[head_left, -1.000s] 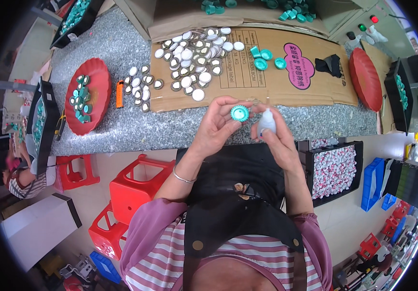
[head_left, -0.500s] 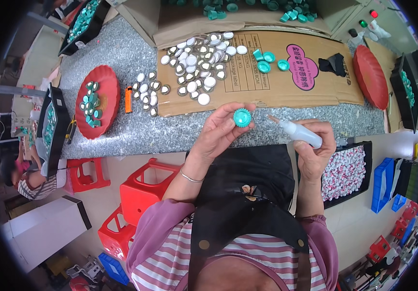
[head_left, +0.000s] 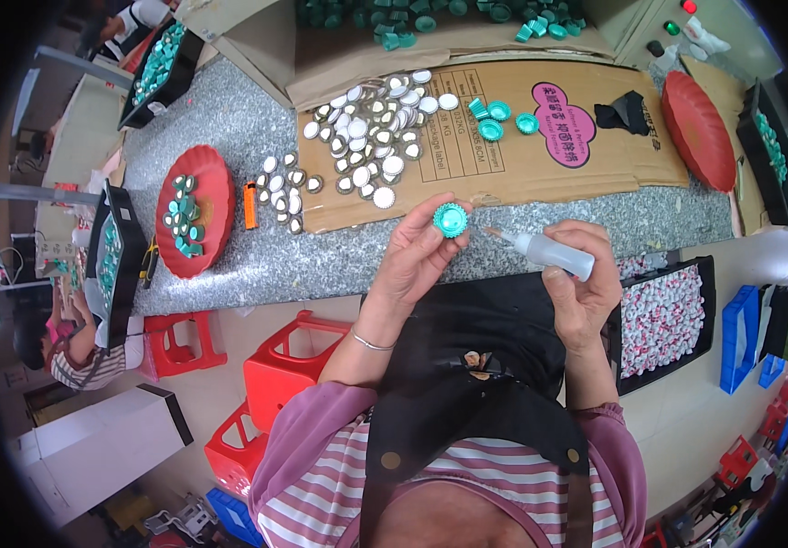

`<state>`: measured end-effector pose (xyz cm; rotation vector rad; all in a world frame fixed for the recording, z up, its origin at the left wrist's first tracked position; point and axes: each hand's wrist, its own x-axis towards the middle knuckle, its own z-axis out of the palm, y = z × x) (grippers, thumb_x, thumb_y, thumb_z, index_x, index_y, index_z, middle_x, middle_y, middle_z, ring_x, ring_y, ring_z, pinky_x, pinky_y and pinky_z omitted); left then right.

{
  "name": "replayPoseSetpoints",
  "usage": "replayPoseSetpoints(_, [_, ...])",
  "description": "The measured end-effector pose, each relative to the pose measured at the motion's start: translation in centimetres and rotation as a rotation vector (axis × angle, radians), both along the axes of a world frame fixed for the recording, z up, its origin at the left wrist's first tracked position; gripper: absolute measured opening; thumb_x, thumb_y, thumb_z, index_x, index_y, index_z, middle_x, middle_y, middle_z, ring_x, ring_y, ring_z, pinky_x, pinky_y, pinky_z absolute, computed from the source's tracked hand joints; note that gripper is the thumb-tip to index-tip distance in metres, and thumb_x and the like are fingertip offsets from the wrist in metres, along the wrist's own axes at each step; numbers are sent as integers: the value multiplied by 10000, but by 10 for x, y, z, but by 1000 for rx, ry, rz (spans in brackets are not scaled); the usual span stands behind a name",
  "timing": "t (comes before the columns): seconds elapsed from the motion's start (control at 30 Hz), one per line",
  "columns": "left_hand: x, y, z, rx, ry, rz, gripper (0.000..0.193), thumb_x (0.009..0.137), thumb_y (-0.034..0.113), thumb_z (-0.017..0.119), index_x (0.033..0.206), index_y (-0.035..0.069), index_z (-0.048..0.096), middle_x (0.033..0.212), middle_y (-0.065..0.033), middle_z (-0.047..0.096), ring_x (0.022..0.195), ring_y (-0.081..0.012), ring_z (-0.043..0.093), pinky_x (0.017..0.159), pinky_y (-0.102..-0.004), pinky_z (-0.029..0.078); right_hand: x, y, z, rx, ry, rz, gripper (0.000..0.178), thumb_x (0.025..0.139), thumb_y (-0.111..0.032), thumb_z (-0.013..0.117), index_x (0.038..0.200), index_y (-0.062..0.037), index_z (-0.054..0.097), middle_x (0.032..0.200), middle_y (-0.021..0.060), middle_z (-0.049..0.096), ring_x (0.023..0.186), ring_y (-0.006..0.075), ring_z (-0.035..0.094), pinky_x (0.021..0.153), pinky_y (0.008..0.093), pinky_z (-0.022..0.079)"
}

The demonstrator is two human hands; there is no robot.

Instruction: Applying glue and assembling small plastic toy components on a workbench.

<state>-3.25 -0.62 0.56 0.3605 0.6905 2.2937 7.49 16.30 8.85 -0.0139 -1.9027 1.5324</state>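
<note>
Between the thumb and fingers of my left hand (head_left: 417, 248) is a teal fluted cup (head_left: 450, 220), its hollow side facing up. My right hand (head_left: 584, 283) grips a translucent squeeze bottle (head_left: 554, 257) with a thin nozzle. That nozzle points left at the cup, with a small gap between them. Beyond my hands, a few loose teal cups (head_left: 498, 110) rest on a flattened cardboard sheet (head_left: 449, 183). A heap of round white-faced caps (head_left: 357, 128) covers the sheet's left part and spills onto the grey speckled table.
A red scalloped plate (head_left: 217, 196) with several teal pieces lies at left, an orange lighter (head_left: 249, 205) beside it. Another red plate (head_left: 697, 137) is at right. An open box (head_left: 339, 73) of teal cups stands behind. Red stools (head_left: 275, 384) stand below the table.
The whole view has shifted slightly. The bottle's nozzle is a little closer to the teal cup. Both hands keep their holds.
</note>
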Motion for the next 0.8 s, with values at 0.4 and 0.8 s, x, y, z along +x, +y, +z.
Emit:
replayPoseSetpoints(0.4, [7, 4, 7, 18, -63, -25, 388, 870, 95, 564, 1244, 58, 468, 1197, -192, 522, 1037, -231, 573, 892, -294, 496, -6, -5, -1, 216, 5, -2, 293, 696, -60, 729, 956, -3, 606, 872, 126, 637, 757, 244, 613, 647, 304, 487])
replayPoseSetpoints(0.8, [8, 6, 9, 18, -44, -44, 377, 865, 113, 574, 1225, 38, 491, 1202, -208, 516, 1057, -241, 562, 911, -322, 486, -8, -4, -2, 272, -3, -14, 312, 668, -47, 743, 953, -24, 620, 858, 117, 640, 733, 234, 628, 616, 294, 493])
